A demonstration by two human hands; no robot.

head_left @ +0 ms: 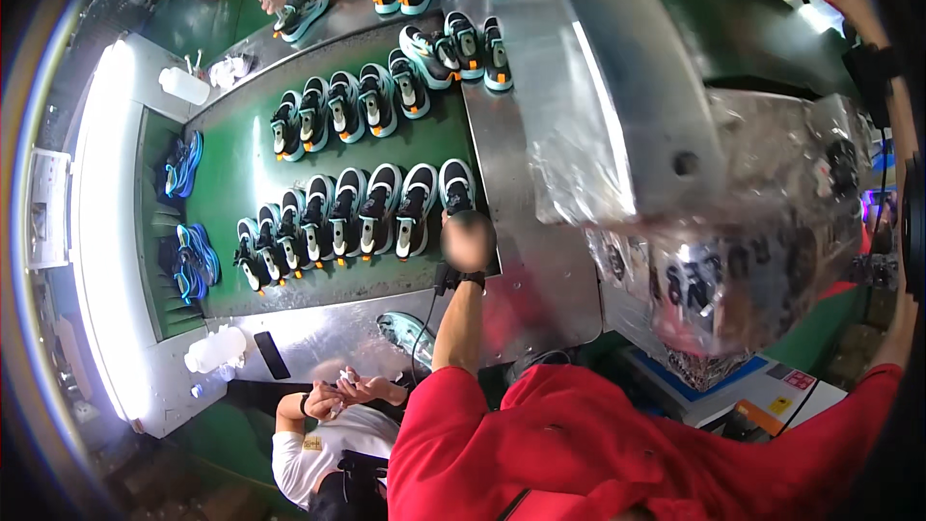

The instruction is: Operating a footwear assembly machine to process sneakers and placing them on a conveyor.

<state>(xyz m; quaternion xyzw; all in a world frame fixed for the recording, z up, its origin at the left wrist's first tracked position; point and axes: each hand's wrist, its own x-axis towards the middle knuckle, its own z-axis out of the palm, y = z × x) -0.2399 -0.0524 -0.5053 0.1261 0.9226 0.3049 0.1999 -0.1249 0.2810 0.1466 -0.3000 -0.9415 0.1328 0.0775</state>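
Note:
My left hand (468,239), blurred, reaches over the near end of a black-and-white sneaker (457,183) with a pale blue sole. This sneaker stands at the right end of the near row, and the blur hides my fingers. Left of it, several matching sneakers (380,207) stand side by side with small orange heel parts. My left wrist carries a black strap with a cable. At the far right rim, my right forearm runs upward past a black band. My right hand (901,125) is mostly cut off there, so its fingers cannot be made out.
A green conveyor belt (227,169) bears another row of sneakers (343,104). Blue sneakers (193,260) stand farther left. A metal housing (617,77) and plastic-wrapped machine part (733,280) rise at right. Two white-shirted people work near the belt. A phone (272,355) lies nearby.

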